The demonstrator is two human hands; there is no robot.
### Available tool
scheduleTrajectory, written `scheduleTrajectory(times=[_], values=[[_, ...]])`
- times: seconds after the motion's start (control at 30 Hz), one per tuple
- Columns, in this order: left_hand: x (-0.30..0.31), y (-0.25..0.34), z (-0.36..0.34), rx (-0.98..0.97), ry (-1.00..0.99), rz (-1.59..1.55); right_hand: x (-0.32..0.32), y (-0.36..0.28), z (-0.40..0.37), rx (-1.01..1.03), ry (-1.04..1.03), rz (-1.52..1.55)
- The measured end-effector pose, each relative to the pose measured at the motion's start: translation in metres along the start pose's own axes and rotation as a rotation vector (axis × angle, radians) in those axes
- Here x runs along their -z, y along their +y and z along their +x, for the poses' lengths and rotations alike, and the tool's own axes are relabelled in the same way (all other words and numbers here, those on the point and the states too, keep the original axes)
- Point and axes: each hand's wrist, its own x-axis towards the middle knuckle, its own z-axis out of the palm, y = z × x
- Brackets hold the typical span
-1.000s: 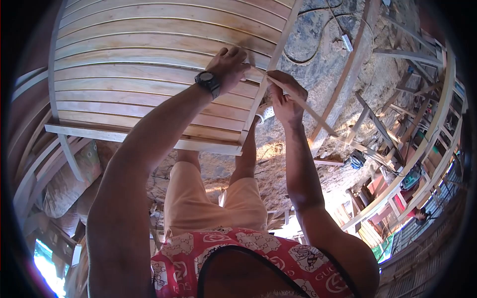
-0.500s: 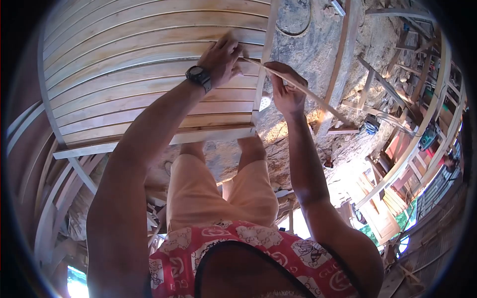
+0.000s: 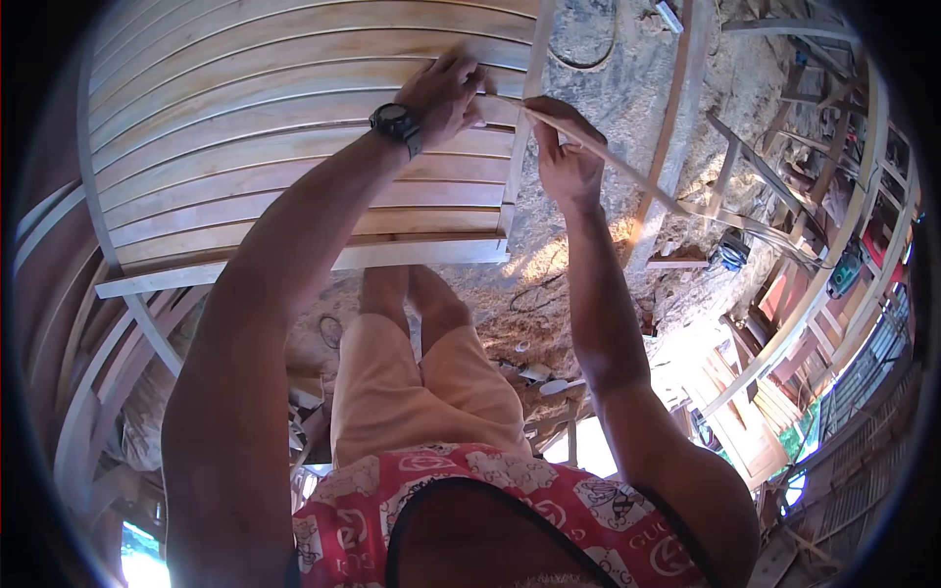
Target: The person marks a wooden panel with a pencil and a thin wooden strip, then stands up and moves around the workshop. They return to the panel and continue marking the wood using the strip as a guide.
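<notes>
My right hand [image 3: 573, 162] is closed around a thin wooden strip [image 3: 635, 179], just beyond the right edge of a slatted wooden panel [image 3: 294, 152]. The strip slants from the panel's slats down to the lower right. Over the slats, my left hand [image 3: 446, 96] has bent fingers, and the strip's upper end runs in between its index finger and thumb; the exact grip is partly hidden. A dark watch [image 3: 395, 123] is on my left wrist. Dark grooves separate the pale slats, and a frame piece [image 3: 421, 255] runs along the panel's near edge.
Curved wooden ribs [image 3: 74, 382] stand at the left. A long plank [image 3: 676, 118] lies on the rough ground to the right of the panel. Farther right are a curved timber [image 3: 867, 196], a green tool [image 3: 845, 272] and stacked boards [image 3: 750, 421].
Both hands and the strip have shifted slightly up across the panel. My legs have moved closer together and left. The strip still slants down to the right.
</notes>
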Motion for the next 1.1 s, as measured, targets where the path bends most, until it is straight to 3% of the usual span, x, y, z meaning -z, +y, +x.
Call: scheduleTrajectory(times=[0.1, 0.13, 0.37, 0.57, 0.73, 0.87, 1.1], values=[[-0.001, 0.0, 0.0, -0.008, 0.008, 0.024, -0.001, 0.004, 0.006, 0.058, -0.002, -0.139], [-0.003, 0.001, 0.0, -0.006, 0.01, 0.027, -0.003, -0.002, 0.006, -0.036, 0.02, -0.052], [-0.013, 0.012, -0.004, 0.028, 0.141, 0.068, -0.007, 0.002, 0.007, 0.063, 0.095, -0.006], [-0.018, 0.026, -0.004, 0.192, 0.238, -0.06, 0.007, -0.021, 0.01, -0.119, -0.009, -0.158], [-0.021, 0.024, -0.006, 0.186, 0.225, -0.032, 0.008, -0.019, 0.015, -0.016, 0.024, -0.052], [-0.025, 0.021, -0.007, 0.15, 0.246, -0.029, 0.016, -0.022, 0.018, -0.073, -0.034, -0.11], [-0.021, 0.018, -0.005, 0.115, 0.203, -0.01, 0.036, -0.047, 0.011, 0.076, 0.059, 0.008]])
